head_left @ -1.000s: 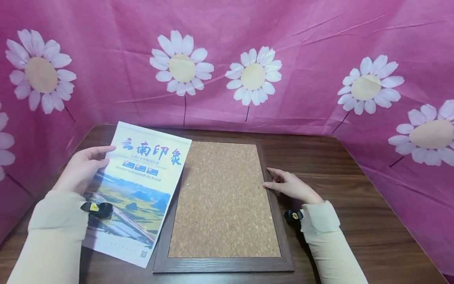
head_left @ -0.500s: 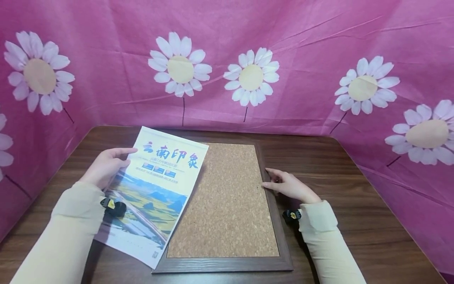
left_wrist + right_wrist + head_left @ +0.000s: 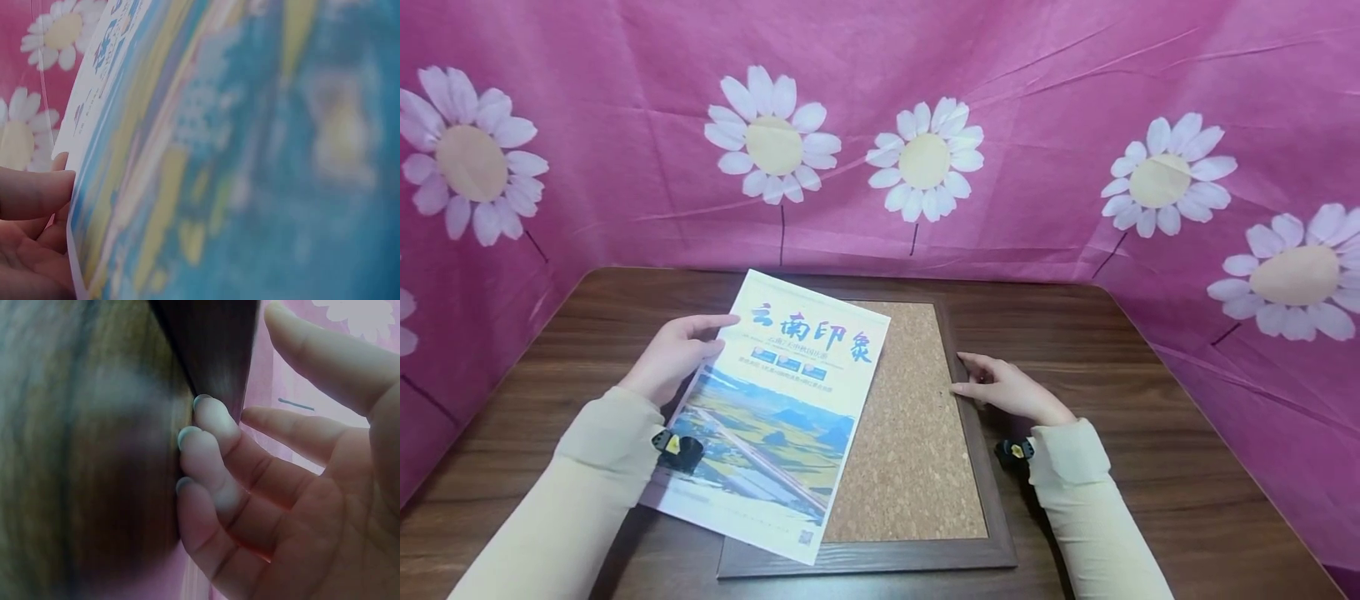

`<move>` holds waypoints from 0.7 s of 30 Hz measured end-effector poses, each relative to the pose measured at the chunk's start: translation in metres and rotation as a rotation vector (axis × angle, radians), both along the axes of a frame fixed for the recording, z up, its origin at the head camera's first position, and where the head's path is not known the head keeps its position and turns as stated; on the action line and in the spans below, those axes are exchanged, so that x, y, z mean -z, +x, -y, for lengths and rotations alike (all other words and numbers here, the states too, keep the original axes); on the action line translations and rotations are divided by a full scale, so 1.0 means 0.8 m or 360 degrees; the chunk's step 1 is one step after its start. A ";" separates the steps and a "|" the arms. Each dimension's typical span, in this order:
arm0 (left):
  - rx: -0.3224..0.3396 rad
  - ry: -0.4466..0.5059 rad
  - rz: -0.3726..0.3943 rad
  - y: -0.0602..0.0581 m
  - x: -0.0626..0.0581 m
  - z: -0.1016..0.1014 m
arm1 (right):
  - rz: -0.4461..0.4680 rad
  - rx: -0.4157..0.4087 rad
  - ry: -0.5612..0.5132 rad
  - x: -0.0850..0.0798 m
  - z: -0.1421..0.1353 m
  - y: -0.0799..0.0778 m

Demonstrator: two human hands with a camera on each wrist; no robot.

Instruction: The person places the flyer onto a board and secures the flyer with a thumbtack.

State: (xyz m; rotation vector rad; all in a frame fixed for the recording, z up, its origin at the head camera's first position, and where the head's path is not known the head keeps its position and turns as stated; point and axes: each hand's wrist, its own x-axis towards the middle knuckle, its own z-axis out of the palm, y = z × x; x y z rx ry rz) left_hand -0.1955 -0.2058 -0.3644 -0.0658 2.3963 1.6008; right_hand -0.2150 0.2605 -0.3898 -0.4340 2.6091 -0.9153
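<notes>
My left hand (image 3: pixel 673 357) pinches the left edge of a printed poster (image 3: pixel 786 400) between thumb and fingers. The sheet carries large Chinese characters over a landscape and is tilted, its top leaning left. It overlaps the left half of a cork board (image 3: pixel 917 442) with a dark wooden frame (image 3: pixel 940 553). In the left wrist view, the thumb (image 3: pixel 37 192) lies on the poster's edge. My right hand (image 3: pixel 1011 390) rests at the frame's right side, thumb over the frame. The right wrist view shows bent fingers (image 3: pixel 203 456) with their tips against the wood and the thumb held apart.
A brown wood-grain table (image 3: pixel 1120 400) lies under the board. Behind and around it hangs a pink cloth (image 3: pixel 1030 100) with large white daisies. Black wrist cameras (image 3: pixel 679 450) sit at both cuffs.
My left hand has moved the poster to the right, so it now covers much of the cork board's left side. The right hand has stayed at the frame's right edge.
</notes>
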 end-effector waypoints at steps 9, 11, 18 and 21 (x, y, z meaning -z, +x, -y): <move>0.0024 0.0160 -0.0092 0.008 -0.011 -0.030 | 0.0023 0.0009 -0.0028 0.000 -0.001 -0.001; 0.0019 0.0164 -0.0113 0.009 -0.011 -0.039 | 0.0025 0.0005 -0.0026 0.000 -0.002 0.000; 0.0018 0.0092 -0.0234 0.009 -0.004 -0.065 | 0.0032 -0.0007 -0.0006 -0.002 -0.002 0.001; 0.0031 0.0113 -0.0267 0.007 0.000 -0.075 | 0.0027 -0.0006 0.0004 -0.003 -0.002 0.001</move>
